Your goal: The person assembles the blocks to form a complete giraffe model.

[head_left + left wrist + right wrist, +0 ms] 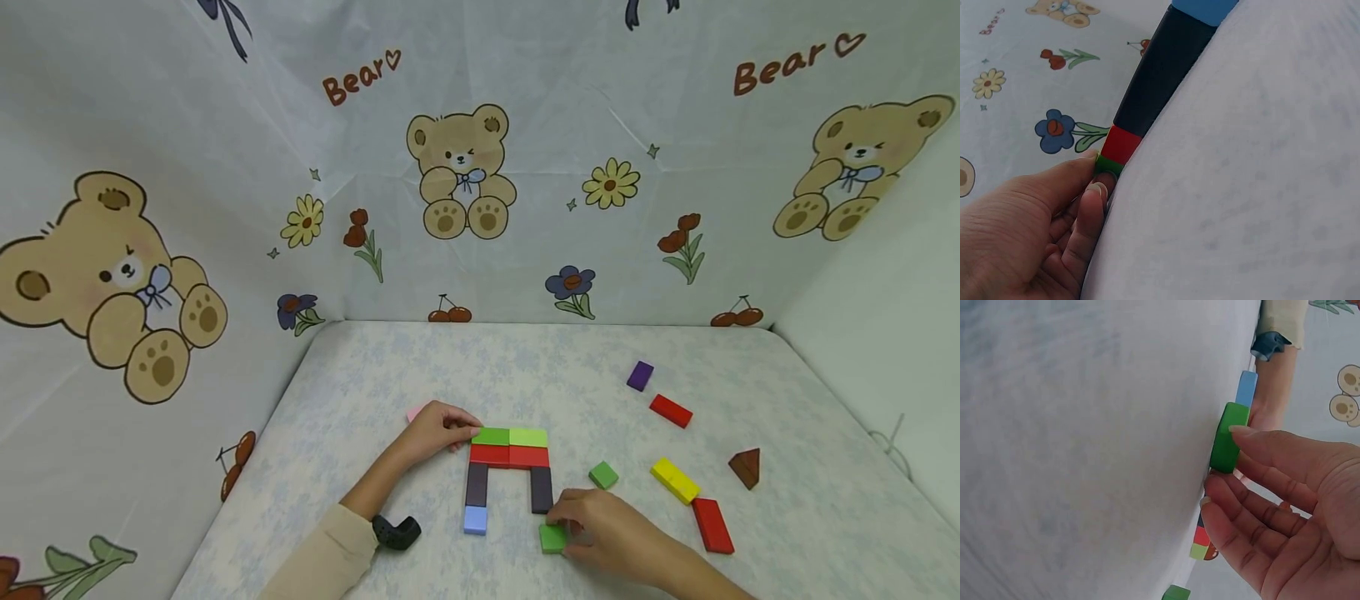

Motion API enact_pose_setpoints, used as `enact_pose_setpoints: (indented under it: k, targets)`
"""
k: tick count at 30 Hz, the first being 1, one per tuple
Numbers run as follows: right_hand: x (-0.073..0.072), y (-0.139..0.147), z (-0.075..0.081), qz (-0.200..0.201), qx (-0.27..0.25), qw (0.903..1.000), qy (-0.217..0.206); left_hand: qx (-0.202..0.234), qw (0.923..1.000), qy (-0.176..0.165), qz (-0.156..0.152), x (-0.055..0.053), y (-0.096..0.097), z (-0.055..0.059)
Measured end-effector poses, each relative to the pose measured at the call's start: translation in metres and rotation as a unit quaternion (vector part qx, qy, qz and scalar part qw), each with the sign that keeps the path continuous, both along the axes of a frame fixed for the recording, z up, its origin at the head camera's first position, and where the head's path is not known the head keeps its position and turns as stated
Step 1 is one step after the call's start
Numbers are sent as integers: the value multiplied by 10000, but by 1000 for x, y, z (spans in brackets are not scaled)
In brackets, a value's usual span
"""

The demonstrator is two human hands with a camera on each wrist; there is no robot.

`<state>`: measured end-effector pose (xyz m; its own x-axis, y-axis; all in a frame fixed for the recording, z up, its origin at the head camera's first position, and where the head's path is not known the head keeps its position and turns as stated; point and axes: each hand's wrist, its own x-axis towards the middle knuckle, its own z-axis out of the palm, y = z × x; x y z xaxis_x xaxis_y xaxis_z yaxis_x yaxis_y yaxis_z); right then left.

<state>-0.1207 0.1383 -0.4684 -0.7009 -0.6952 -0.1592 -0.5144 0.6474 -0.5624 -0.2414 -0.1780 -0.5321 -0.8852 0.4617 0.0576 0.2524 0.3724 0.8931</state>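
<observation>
Flat coloured blocks form an arch on the table. Its top row is a green block (491,436) beside a lime block (529,437). Two red blocks (490,455) lie below them, then two dark legs (476,485). A light blue block (475,520) ends the left leg. My left hand (437,432) holds the green block's outer end between thumb and finger. At the foot of the right leg, my right hand (611,533) pinches a green square block (552,538), its thumb on the block in the right wrist view.
To the right lie a loose green block (603,475), a yellow block (675,481), red blocks (712,526), a brown triangular piece (746,468) and a purple block (640,376). A pink piece (415,412) shows behind my left hand. A black band (397,533) sits by the left sleeve.
</observation>
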Motion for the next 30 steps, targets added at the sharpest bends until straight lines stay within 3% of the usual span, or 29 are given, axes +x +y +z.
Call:
enact_pose_setpoints:
  k: [11,30]
  targets:
    - [3,-3,0,71,-171,9990,396,-59,10000,-6,73,1,-1,0]
    - [-1,-13,2,-72,-52,9986,512,-55,9999,-47,139,1,0,-1]
